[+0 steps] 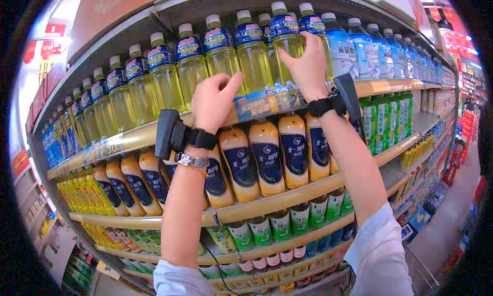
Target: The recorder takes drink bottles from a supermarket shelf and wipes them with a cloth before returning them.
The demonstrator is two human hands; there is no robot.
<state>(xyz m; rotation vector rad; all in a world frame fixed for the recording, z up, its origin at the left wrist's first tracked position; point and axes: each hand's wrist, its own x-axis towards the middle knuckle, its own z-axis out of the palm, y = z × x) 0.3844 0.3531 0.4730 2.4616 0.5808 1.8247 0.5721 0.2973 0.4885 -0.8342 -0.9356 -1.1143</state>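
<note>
Yellow-drink bottle point(285, 42): at the front of the top shelf point(377, 87), upright, white-capped, with a blue label around its shoulder.
Bottle's heft: it looks full, so we expect real weight, low in the body.
Bottle's wall: clear plastic, probably thin; we would expect it to dent if squeezed hard, slip a little where smooth, and hardly break.
Best hold: we would wrap the upper body just under the label, the cap being small for that load.
Right hand point(308, 65): fingers curved around that upper body, gripping it, thumb on its front.
Left hand point(213, 98): fingers loosely bent, thumb apart, nothing visibly held; we cannot tell whether it touches the matching bottles point(192, 70) behind it.
Right of the row: light-blue bottles point(362, 54).
Shelf below: amber bottles point(267, 160) with navy labels, and green packs point(391, 121) farther right.
</note>
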